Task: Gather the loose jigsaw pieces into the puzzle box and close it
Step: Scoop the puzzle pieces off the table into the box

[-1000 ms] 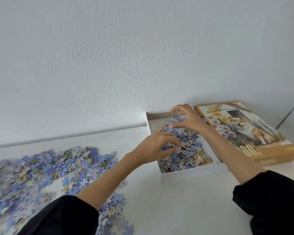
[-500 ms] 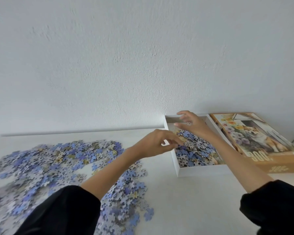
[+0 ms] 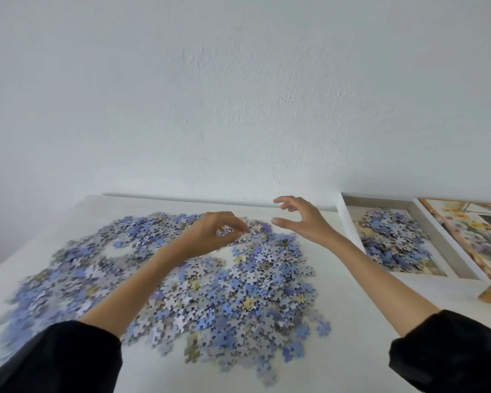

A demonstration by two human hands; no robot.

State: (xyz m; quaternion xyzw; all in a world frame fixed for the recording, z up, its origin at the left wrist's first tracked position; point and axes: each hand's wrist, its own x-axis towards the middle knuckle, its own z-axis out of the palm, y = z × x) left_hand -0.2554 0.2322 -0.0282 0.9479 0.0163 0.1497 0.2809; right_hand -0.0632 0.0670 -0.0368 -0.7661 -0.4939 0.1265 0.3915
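Left hand [image 3: 210, 234] curls onto the loose jigsaw pieces [image 3: 238, 293] heaped on the table [image 3: 352, 321]; I cannot tell if it grips any. Right hand [image 3: 304, 222] hovers spread, empty. Light, slippery card: I'd scoop handfuls from the heap's edges.

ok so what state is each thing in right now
puzzle box: open, partly filled
lid: off, lying picture up right of the puzzle box
loose pieces: spread on the table, outside the puzzle box
left hand: fingers curled at the loose pieces, grip unclear
right hand: open, empty, above the far edge of the loose pieces
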